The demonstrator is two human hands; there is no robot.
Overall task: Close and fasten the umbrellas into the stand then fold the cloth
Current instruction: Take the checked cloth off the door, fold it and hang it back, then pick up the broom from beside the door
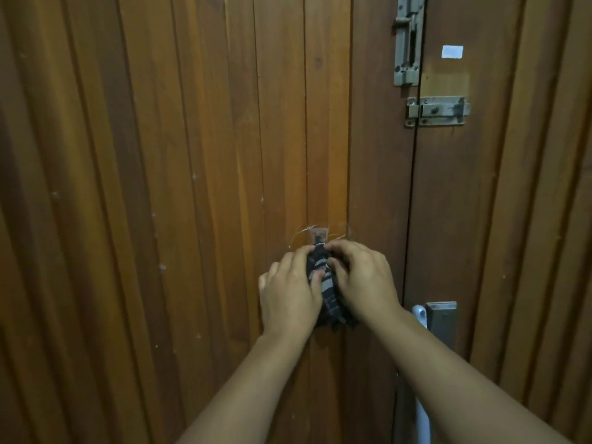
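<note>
Dark striped cloth (326,283) held against a wooden door (192,187).
It is gripped by the left hand (288,293) and right hand (365,280), just below a small hook (319,236).

The door (192,187) is a warm reddish-brown wood, striped by darker vertical grooves between its planks and flecked with small pale specks. The cloth (323,283) is dark, nearly black with navy, crossed by pale grey-beige stripes in a checked pattern. The clear hook (318,236) above it is see-through with a dark centre. The upright bolt (408,40) and the sliding latch (437,111) are dull, tarnished grey metal. A small white sticker (452,51) sits beside them. The door handle (420,318) is white against a grey plate (443,322).
</note>
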